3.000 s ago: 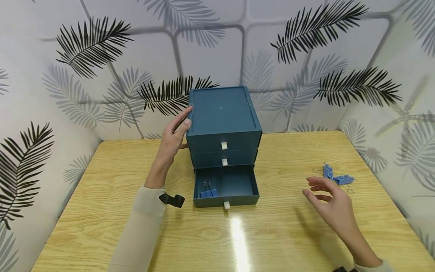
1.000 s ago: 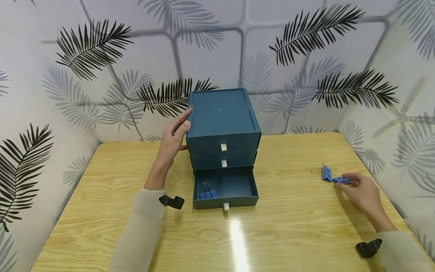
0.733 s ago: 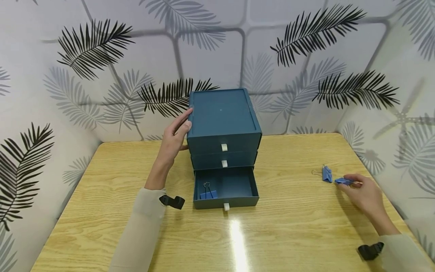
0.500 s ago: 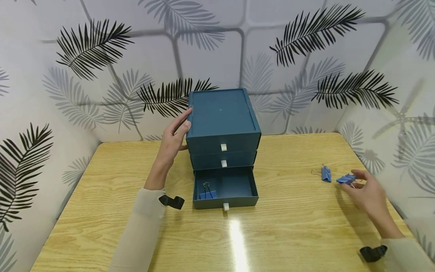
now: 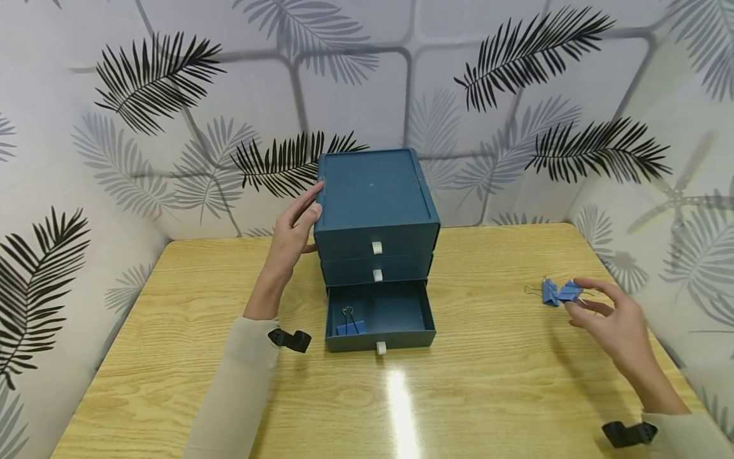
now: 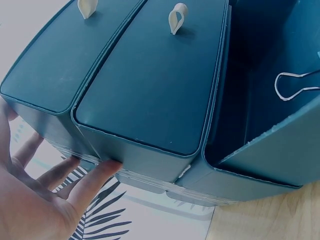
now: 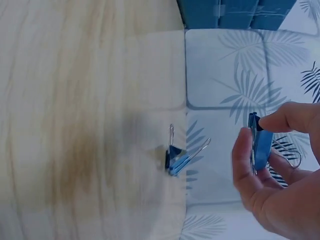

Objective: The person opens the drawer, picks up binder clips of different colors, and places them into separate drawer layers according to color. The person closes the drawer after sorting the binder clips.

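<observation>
My right hand [image 5: 613,319] pinches a blue binder clip [image 5: 569,291] between thumb and fingers, raised off the table; in the right wrist view the held binder clip [image 7: 262,144] shows a wire handle beside the fingers. A second blue binder clip [image 5: 549,292] lies on the table just left of it. My left hand [image 5: 289,242] rests its extended fingers against the left side of a dark blue drawer unit [image 5: 375,191], also plain in the left wrist view. Its bottom drawer [image 5: 395,309] is pulled out, with another blue binder clip [image 5: 351,327] inside at the front left.
The two upper drawers, each with a white pull tab [image 5: 376,247], are closed. Wood-grain table [image 5: 476,382] surrounds the unit. Leaf-patterned walls [image 5: 229,95] rise behind the table and at both sides.
My right hand has reached to the two clips at the right, gripped one, and lifted it, turning it slightly. My left hand stays on the drawer unit.
</observation>
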{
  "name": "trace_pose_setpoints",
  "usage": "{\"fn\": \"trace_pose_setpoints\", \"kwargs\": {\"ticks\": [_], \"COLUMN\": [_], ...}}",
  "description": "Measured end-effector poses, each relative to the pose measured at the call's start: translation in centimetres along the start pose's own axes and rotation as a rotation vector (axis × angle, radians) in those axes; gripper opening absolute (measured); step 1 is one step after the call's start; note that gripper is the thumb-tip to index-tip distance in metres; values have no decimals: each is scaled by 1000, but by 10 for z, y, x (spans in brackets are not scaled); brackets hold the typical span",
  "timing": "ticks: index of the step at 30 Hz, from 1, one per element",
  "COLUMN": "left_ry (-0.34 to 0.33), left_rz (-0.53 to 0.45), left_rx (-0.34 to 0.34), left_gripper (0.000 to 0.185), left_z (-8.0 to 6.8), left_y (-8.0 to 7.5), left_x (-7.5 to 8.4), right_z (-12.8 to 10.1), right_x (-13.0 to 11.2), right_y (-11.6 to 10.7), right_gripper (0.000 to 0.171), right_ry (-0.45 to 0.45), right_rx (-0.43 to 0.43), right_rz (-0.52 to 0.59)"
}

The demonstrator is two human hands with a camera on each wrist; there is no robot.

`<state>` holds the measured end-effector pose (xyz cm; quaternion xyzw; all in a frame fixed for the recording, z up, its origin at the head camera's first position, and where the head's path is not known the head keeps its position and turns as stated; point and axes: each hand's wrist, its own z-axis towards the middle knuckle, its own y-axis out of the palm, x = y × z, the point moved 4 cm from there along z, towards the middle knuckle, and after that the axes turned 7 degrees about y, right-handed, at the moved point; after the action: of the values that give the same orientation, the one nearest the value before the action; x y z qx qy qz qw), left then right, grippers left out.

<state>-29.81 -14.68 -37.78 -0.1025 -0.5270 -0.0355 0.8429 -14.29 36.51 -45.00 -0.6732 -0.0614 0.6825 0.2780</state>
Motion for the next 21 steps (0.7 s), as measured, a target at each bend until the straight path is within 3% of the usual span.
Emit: {"fn": "trace_pose_setpoints", "kwargs": {"ticks": [6,11,18,21], "left_ry": [3,2,-4,-5], "left_rz": [0,-2,-1,-6], "left_rx": [2,2,0,-1], "left_gripper": [50,49,49,49], "left_z": [1,0,0,-1], "left_y": [-1,-1,0,0], "left_x": [0,1,1,1], "right_z": [-4,-5,-10,-11], "right_x": [-17,-23,-33,-37], "right_y": [10,19,31,36], "right_gripper": [41,41,42,45], "right_ry": [-97,-96,-135,-149], "right_rx": [-20,-50,-106,-102], "right_rz": [29,78,231,206]}}
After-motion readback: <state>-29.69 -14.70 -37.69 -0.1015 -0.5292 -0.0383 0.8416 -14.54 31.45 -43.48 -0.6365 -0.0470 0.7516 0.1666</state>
